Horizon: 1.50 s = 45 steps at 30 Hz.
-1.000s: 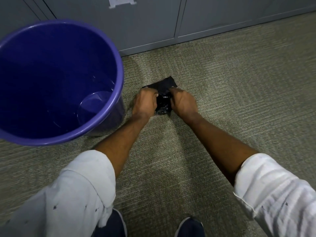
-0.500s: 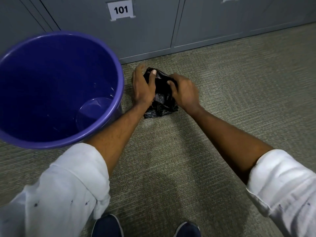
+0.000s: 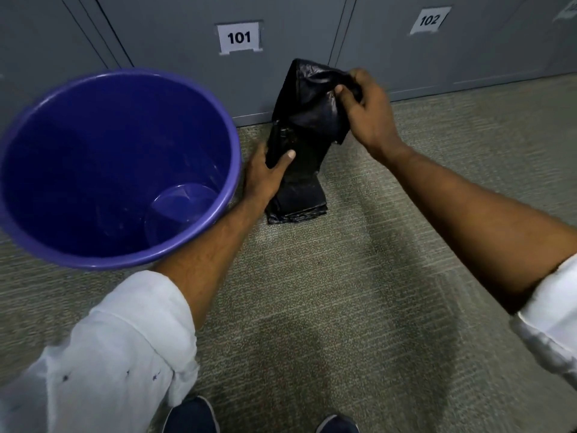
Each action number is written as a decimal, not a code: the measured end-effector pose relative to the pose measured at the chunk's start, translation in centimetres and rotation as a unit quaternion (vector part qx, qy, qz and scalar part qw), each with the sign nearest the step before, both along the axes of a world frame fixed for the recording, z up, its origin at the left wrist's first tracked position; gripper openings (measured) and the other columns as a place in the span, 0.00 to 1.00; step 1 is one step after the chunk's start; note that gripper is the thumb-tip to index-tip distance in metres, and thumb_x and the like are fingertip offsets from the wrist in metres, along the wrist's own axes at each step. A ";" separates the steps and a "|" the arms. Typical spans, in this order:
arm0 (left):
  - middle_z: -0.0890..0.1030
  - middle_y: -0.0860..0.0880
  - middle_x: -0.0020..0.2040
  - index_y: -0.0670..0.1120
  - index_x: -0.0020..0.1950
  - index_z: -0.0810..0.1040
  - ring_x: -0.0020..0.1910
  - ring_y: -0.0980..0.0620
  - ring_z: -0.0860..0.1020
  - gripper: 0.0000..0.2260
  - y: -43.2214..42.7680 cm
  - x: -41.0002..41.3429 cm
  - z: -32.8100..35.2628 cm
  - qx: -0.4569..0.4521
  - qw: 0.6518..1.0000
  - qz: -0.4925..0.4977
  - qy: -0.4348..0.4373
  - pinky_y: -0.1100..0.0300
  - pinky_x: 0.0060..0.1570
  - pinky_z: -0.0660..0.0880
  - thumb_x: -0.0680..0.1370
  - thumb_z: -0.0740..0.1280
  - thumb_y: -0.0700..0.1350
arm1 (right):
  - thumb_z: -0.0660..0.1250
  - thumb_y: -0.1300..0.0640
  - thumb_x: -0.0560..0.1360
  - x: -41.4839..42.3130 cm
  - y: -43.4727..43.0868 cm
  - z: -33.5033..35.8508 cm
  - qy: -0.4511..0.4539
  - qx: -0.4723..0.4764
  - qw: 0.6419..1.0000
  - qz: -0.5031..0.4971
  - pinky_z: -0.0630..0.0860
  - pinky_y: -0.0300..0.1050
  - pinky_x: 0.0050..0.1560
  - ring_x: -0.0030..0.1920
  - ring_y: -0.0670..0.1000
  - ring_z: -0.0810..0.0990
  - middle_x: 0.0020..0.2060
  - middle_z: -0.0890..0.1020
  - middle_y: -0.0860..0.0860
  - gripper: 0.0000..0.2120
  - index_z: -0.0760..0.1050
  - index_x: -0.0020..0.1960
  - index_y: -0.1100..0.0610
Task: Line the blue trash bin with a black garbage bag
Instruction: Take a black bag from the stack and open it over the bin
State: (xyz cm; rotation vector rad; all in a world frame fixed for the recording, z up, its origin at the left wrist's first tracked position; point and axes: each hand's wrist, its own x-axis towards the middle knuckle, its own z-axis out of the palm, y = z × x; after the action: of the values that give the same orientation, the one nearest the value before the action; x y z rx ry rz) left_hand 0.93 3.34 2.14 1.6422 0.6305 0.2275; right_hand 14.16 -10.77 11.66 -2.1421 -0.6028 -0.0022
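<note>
The blue trash bin (image 3: 78, 98) stands upright on the carpet at the left, with nothing inside. Just right of it hangs a black garbage bag (image 3: 307, 120), partly unfolded, its lower folded end (image 3: 296, 200) resting on the carpet. My right hand (image 3: 367, 112) pinches the bag's top edge and holds it up. My left hand (image 3: 265, 178) grips the bag's middle on its left side, thumb across the plastic, close to the bin's rim.
Grey lockers (image 3: 175, 29) labelled 101 and 102 run along the back, right behind the bag and bin. Grey-green carpet (image 3: 343, 292) covers the floor. The tips of my dark shoes (image 3: 190, 417) show at the bottom edge.
The bag was a small folded packet on the carpet under both hands. My right hand has lifted its top end up, and the bag has unfolded lengthwise while my left hand stays lower.
</note>
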 end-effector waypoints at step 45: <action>0.88 0.44 0.50 0.46 0.65 0.81 0.49 0.48 0.86 0.39 12.1 -20.2 25.5 -0.143 0.977 0.138 0.080 0.47 0.57 0.82 0.73 0.58 0.76 | 0.71 0.63 0.77 -15.0 14.6 19.1 0.286 0.093 0.910 0.287 0.77 0.37 0.32 0.27 0.42 0.78 0.29 0.82 0.45 0.05 0.78 0.48 0.55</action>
State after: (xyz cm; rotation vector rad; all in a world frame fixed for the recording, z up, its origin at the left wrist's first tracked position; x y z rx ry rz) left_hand -19.24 15.46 27.59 1.3023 0.9708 0.1960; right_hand -0.84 3.80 30.80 -1.5953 -0.8092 0.8283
